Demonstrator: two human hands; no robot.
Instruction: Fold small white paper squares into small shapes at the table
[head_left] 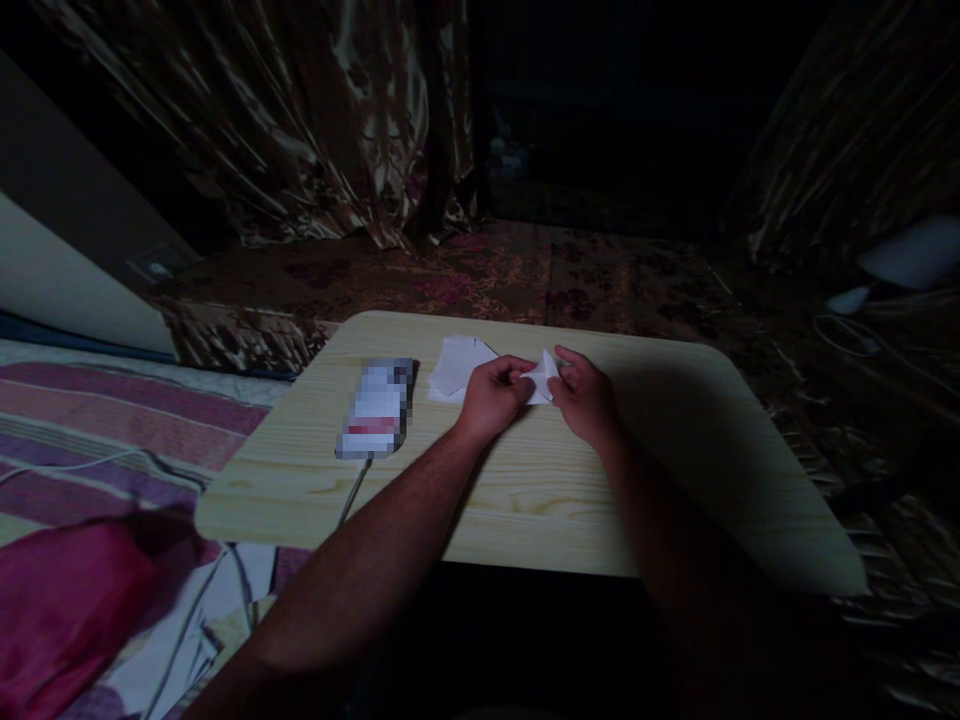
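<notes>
Between my two hands is a small piece of folded white paper (541, 378), with one pointed flap standing up. My left hand (495, 395) grips its left side, thumb and fingers closed on it. On the right side, my right hand (586, 392) pinches the paper too, its index finger raised near the flap. More white paper (459, 366) lies flat on the table just left of my left hand, partly hidden by it. Farther left rests a phone (376, 408), its screen blurred into blocks, with a cable (354, 492) running from its near end.
A light wood-grain table (525, 500) with rounded corners holds these things. Left of it is a striped bed cover (135, 400) with a pink cloth-like item (75, 610) and cables. Patterned curtains (375, 120) hang behind. A pale lamp-like object (911, 252) stands at the dim right.
</notes>
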